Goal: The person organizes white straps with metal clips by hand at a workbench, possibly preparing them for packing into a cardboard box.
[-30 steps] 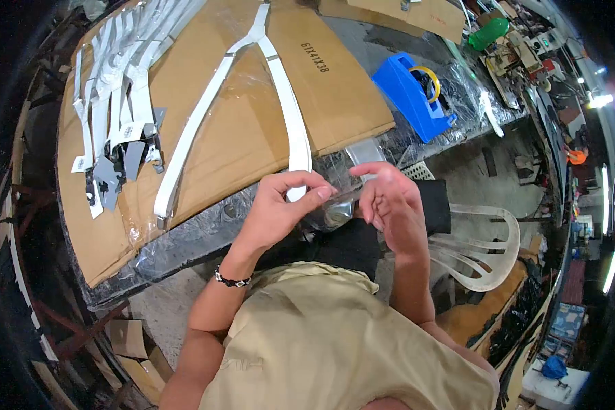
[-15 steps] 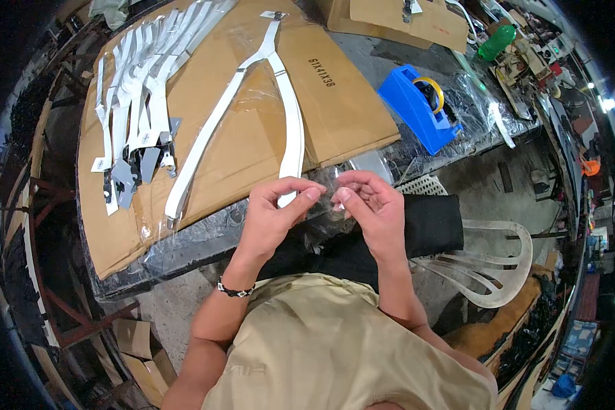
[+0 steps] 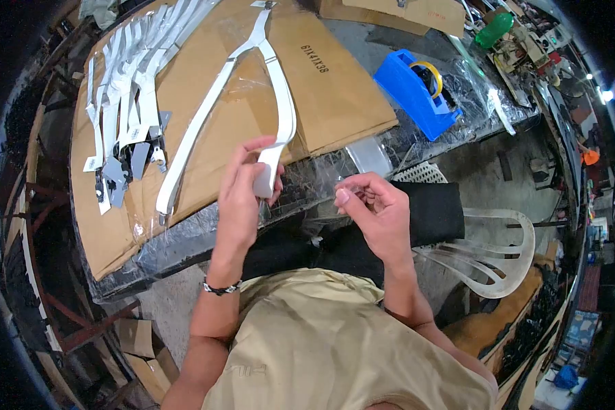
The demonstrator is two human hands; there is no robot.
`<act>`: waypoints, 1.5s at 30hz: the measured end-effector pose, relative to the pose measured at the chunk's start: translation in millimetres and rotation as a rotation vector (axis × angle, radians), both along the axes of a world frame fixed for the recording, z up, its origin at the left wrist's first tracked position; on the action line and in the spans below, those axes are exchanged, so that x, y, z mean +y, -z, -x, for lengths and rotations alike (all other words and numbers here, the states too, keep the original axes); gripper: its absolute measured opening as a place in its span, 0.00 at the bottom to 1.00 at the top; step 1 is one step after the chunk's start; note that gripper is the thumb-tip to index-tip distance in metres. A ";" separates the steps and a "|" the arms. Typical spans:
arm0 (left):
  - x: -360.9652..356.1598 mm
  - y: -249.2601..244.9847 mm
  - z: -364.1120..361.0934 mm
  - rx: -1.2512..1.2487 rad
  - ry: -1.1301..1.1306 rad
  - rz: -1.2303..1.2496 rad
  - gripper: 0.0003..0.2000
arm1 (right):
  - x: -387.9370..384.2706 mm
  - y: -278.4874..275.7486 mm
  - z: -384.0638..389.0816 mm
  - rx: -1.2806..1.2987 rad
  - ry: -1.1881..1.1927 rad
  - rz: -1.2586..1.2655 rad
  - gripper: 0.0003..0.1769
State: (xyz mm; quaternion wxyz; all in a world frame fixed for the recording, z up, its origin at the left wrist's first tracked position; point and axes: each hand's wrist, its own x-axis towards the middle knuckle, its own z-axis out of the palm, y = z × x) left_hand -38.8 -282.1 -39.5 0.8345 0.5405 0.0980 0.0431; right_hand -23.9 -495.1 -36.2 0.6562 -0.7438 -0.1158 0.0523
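A pair of white Y-shaped suspenders (image 3: pixel 208 109) lies spread on the flat cardboard, its two straps running toward me. My left hand (image 3: pixel 242 181) is closed around the lower end of the right-hand strap, at the table's front edge. My right hand (image 3: pixel 378 208) is in a pinch above my lap, to the right of that strap and apart from it. Between its thumb and forefinger shows a small clear strip (image 3: pixel 339 183) that looks like tape, mostly hidden by the fingers. Several more white suspenders (image 3: pixel 133 96) with grey clips and tags lie bunched at the left.
Brown cardboard (image 3: pixel 338 113) covers much of the plastic-wrapped table. A blue tape dispenser (image 3: pixel 406 92) stands at its right, near a clear plastic packet (image 3: pixel 369 156). A cardboard box (image 3: pixel 396 14) and green bottle (image 3: pixel 494 31) are farther back. A pale slotted chair (image 3: pixel 502 266) is at my right.
My left hand has left the right hand's side, moved left and up, and taken hold of the strap end. My right hand stays pinched in nearly the same place.
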 end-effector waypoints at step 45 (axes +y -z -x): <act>-12.8 -15.6 -13.6 -0.350 0.230 -0.008 0.28 | 17.8 9.1 11.8 0.055 -0.137 0.007 0.07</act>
